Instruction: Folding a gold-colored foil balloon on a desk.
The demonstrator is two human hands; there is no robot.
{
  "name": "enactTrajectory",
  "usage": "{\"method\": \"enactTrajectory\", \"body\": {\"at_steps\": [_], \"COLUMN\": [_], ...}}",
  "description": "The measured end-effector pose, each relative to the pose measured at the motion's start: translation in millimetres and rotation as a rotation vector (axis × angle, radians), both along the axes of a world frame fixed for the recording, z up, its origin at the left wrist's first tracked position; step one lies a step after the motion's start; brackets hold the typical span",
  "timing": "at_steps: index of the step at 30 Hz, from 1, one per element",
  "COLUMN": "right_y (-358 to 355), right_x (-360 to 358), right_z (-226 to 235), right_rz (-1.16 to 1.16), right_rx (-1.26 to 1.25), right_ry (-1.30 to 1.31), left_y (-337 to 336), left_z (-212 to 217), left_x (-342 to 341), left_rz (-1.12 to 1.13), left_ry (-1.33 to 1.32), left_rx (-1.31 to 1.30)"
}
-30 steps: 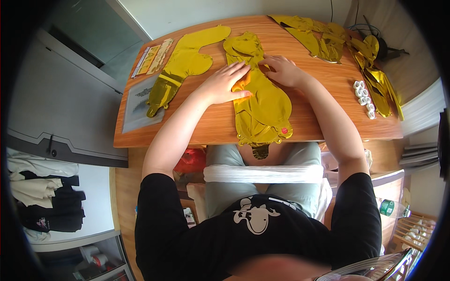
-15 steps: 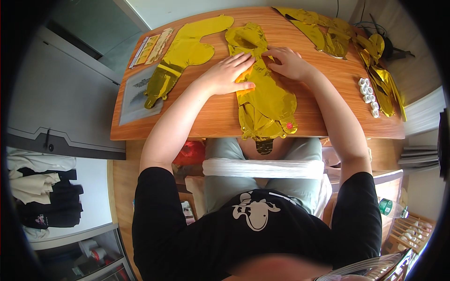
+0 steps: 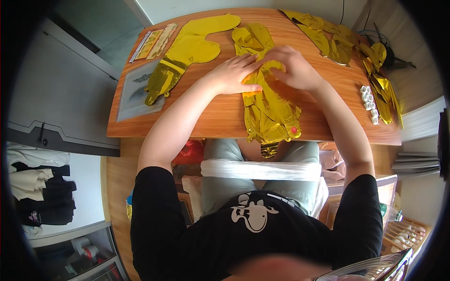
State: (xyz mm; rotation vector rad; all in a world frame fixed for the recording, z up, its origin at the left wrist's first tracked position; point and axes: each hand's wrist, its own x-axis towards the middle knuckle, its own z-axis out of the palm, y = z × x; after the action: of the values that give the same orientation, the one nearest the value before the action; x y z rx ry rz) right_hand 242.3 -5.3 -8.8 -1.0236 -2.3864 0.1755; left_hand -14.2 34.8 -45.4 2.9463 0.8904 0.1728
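Note:
A flat gold foil balloon lies lengthwise before me, its near end hanging over the table's front edge. It looks creased, with a small red spot near its lower right corner. My left hand rests on its left side, fingers stretched out and thumb apart. Under that hand shows a bit of orange. My right hand is bent above the balloon's upper right part, thumb apart from the fingers. Its fingertips reach toward my left fingers and are slightly blurred; I see nothing held in them.
Another gold foil balloon lies at left, partly over a clear plastic sleeve. Colourful printed strips sit at the far left. More gold foil spreads along the right, near several small white rolls. A dark cable trails behind.
My right hand has lifted from the balloon's right edge and moved inward toward my left hand. The foil is more wrinkled. My left hand stays on it.

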Motion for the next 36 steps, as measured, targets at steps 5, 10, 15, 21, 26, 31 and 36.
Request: {"method": "enactTrajectory", "body": {"at_steps": [5, 10, 15, 21, 26, 31, 36], "right_y": [-48.6, -63.3, -65.3, -63.7, -65.1, -66.3, -63.7], "right_x": [-39.3, -44.7, -46.1, -40.4, -42.9, -35.8, -36.9], "right_z": [16.8, -6.5, -14.3, -23.6, -25.8, -29.1, -26.9], "right_rz": [0.294, 0.315, 0.365, 0.396, 0.423, 0.403, 0.419], "right_rx": [-0.057, 0.141, 0.175, 0.234, 0.162, 0.155, 0.102], "right_ry": [-0.264, -0.279, -0.271, -0.231, -0.157, -0.143, -0.182], "left_y": [-1.7, 1.7, 4.8, 10.3, 45.9, 46.6, 47.3], "left_z": [2.3, -3.8, -6.5, 10.9, 11.8, 20.5, 18.5], "left_x": [-3.3, -2.4, -5.8, 3.6, -12.9, -17.0, -24.6], "left_rz": [-0.023, 0.003, -0.003, 0.047, 0.084, 0.265, 0.162], "left_ry": [-0.006, 0.024, 0.044, 0.098, -0.491, -0.389, -0.212], "left_rx": [0.023, 0.043, 0.071, -0.044, -0.698, -0.11, 0.141]}}
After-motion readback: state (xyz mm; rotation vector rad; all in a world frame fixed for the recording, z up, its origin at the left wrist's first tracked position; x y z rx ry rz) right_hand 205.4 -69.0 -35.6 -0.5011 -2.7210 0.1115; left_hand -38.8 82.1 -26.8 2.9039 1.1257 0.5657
